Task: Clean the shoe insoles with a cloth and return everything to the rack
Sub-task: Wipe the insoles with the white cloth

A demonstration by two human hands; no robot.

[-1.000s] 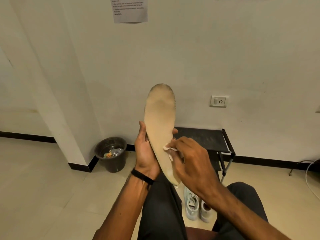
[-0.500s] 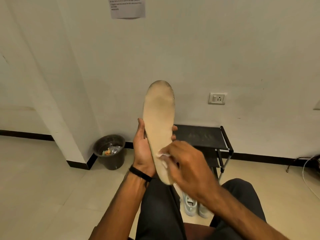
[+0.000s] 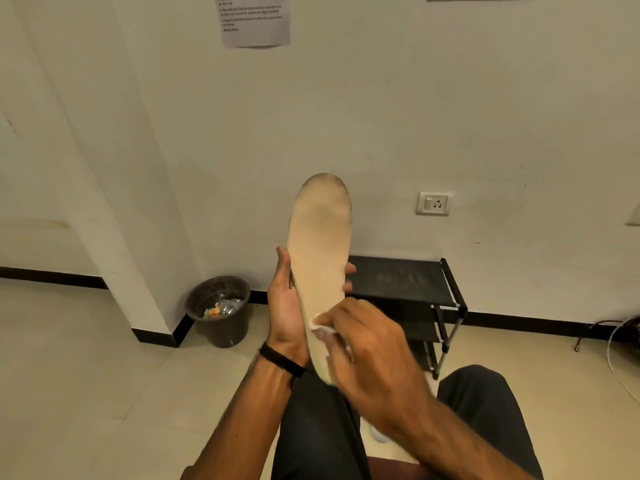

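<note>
Nearest: person's legs in dark trousers (image 3: 318,427), seated. R hand (image 3: 374,348) is curled, fingers pinching a small white cloth (image 3: 320,325) and pressing it onto the lower part of the insole (image 3: 320,258). L hand (image 3: 285,306) grips the insole from behind, thumb along its left edge, fingertips wrapped round the right edge; black band (image 3: 281,360) on L wrist. Insole is held upright, toe end up, approx. centre of view, beige w/ grey soiling near the toe. A bit of a white shoe (image 3: 377,434) shows on the floor between the legs, mostly hidden by R forearm. Beyond: black shoe rack (image 3: 446,299) against the wall, right of the insole; dark bin (image 3: 220,311) w/ litter to the left, beside a wall corner. Far: wall socket (image 3: 433,203), paper notice (image 3: 254,19) higher up; text illegible.
</note>
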